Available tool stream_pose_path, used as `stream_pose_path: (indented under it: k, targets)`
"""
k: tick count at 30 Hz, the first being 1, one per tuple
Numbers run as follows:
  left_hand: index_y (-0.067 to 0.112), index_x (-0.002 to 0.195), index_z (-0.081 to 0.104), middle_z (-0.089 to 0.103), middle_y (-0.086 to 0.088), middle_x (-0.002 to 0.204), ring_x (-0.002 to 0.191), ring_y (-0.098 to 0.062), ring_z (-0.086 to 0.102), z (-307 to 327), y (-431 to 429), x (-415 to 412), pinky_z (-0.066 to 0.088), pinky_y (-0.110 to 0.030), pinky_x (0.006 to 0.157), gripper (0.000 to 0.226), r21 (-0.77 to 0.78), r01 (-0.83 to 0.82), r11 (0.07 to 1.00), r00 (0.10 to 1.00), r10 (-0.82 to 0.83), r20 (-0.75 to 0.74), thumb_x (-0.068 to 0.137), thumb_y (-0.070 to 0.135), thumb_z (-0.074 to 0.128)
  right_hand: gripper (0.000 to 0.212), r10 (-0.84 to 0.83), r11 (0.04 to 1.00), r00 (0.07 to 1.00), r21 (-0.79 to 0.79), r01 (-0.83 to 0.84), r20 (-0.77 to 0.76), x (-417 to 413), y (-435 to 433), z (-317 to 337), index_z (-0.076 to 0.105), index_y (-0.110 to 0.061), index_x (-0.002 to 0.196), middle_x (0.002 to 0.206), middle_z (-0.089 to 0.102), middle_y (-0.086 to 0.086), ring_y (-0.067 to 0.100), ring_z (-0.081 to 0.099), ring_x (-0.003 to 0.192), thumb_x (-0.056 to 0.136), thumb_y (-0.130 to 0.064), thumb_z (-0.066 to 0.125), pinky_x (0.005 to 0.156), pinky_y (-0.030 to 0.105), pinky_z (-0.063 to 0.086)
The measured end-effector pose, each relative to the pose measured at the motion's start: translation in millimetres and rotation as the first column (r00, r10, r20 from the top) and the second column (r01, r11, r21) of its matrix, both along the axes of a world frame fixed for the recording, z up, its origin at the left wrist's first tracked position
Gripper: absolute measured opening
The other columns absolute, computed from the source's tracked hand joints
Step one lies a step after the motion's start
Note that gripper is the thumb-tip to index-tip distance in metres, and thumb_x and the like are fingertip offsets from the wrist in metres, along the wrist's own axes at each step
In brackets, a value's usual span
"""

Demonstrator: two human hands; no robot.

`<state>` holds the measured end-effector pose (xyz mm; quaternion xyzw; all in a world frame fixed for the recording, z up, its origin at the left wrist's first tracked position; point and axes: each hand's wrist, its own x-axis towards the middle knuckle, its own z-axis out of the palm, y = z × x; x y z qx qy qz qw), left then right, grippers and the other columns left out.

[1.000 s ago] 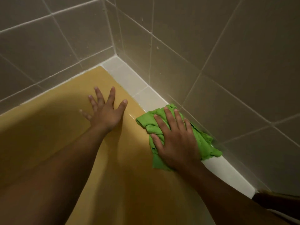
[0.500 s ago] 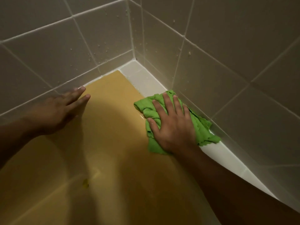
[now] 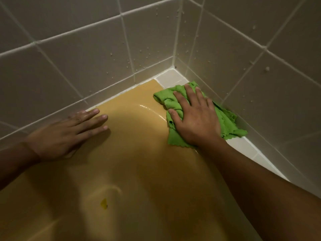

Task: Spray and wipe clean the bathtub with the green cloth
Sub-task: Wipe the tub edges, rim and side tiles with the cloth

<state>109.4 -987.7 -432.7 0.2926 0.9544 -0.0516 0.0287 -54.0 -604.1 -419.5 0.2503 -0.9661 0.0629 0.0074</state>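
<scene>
The yellow bathtub fills the lower part of the head view, its rim running into a tiled corner. My right hand presses flat on the crumpled green cloth, which lies on the tub rim near the corner, partly over the white ledge. My left hand rests flat on the tub rim by the left wall, fingers together and pointing right, holding nothing. A wet sheen shows on the rim curve between the hands.
Grey wall tiles with water droplets enclose the corner. A white tiled ledge runs along the right wall. A small yellow-green speck sits low inside the tub.
My left hand has shifted from the middle of the rim to the left wall side. My right hand has slid the cloth closer to the corner. The view has swung toward the corner.
</scene>
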Motion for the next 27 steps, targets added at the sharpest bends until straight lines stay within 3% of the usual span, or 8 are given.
stream_pose_path:
  k: [11,22,27]
  targets:
    - [0.013,0.161,0.033,0.022,-0.008,0.171,0.158,-0.036,0.019,-2,2,-1,0.022,-0.053,0.124,0.066,0.102,0.018,0.995,0.999,-0.014,-0.032,0.095,0.015,0.038,0.069,0.005,1.000,1.000,-0.005,-0.005,0.003,-39,-65,1,0.019,-0.035,0.161,0.171,0.009,0.000,0.027,0.006,0.158,0.100,-0.068,0.015,0.126,0.052,0.009]
    - [0.016,0.163,0.029,0.023,-0.006,0.171,0.157,-0.035,0.022,-10,-1,-2,0.036,-0.061,0.117,0.065,0.163,-0.009,0.987,0.999,0.014,-0.033,0.098,0.016,0.036,0.066,-0.008,1.000,1.000,0.007,0.008,0.019,-21,-48,2,0.015,-0.039,0.161,0.172,0.004,-0.003,0.025,0.003,0.158,0.102,-0.068,0.012,0.126,0.052,0.008]
    - [0.014,0.162,0.030,0.021,-0.007,0.172,0.158,-0.034,0.020,-11,-3,-3,0.035,-0.061,0.118,0.065,0.149,-0.005,0.989,0.999,0.010,-0.035,0.098,0.018,0.035,0.066,-0.017,1.000,1.000,-0.002,0.017,0.018,-7,-29,2,0.015,-0.040,0.161,0.172,0.004,-0.003,0.024,0.003,0.158,0.101,-0.069,0.013,0.126,0.052,0.008]
